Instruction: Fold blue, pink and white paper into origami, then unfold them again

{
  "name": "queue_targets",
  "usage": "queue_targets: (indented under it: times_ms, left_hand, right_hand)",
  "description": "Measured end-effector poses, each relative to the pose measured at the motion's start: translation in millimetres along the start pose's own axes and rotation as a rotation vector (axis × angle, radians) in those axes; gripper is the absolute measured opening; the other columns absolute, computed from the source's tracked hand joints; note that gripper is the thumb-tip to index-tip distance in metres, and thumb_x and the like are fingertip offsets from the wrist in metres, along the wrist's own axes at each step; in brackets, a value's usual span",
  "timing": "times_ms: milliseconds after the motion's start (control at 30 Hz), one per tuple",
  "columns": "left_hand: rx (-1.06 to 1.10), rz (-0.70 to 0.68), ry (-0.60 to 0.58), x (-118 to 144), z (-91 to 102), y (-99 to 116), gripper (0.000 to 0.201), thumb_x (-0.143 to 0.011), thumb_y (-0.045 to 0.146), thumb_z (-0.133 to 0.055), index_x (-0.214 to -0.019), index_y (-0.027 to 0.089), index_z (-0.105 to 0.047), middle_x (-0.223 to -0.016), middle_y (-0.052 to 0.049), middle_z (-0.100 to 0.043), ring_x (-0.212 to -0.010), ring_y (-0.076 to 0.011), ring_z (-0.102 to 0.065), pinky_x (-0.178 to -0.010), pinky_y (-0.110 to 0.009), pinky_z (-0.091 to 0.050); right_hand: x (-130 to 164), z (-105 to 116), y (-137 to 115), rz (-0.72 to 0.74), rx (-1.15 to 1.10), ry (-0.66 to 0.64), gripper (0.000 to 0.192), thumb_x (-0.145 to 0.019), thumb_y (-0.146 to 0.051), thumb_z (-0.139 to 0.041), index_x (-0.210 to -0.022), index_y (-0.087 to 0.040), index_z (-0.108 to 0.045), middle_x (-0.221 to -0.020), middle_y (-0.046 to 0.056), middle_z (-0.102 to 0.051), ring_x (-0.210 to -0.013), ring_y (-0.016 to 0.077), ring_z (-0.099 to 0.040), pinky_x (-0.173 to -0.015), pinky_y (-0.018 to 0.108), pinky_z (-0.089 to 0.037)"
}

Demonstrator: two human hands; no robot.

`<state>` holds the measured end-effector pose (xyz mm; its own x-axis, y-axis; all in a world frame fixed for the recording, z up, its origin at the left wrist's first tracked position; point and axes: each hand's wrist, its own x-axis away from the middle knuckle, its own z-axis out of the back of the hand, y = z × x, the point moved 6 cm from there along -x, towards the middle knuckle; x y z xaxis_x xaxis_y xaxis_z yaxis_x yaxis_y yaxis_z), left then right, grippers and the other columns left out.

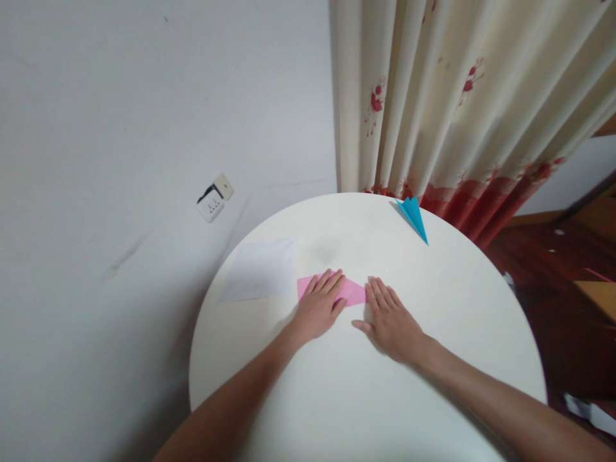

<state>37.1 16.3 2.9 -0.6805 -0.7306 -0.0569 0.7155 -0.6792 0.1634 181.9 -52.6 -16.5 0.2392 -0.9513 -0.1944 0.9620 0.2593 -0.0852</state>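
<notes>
Both hands lie flat, fingers spread, pinching nothing: left hand [319,307] presses the folded pink paper sheet [355,292], right hand [391,318] at its 3 o'clock tip on the round white surface [462,301], seemingly mid-crease; next likely needs a firm, even press along the fold

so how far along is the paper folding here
One looks finished: a blue folded paper lies at the far edge of the round table. In hand is the pink paper, already narrowed to a point; the left hand presses flat on it, and the right hand lies flat at its tip. Still untouched: a white sheet lies unfolded on the left.
</notes>
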Motion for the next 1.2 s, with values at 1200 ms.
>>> queue_targets:
  times_ms: [1200]
  left_hand:
    - [0.064,-0.2,-0.101,4.2,-2.6,13.4,0.053,-0.102,0.018,-0.028,-0.155,0.019,-0.028,-0.162,-0.004,-0.028,-0.152,-0.0163,-0.017,-0.125,-0.042,-0.016]
  right_hand:
    - [-11.8,6.3,-18.1,-0.023,-0.12,-0.069,0.071,-0.102,-0.049,-0.037,-0.154,-0.001,-0.028,-0.161,0.021,-0.022,-0.151,0.0305,-0.018,-0.122,0.05,-0.02]
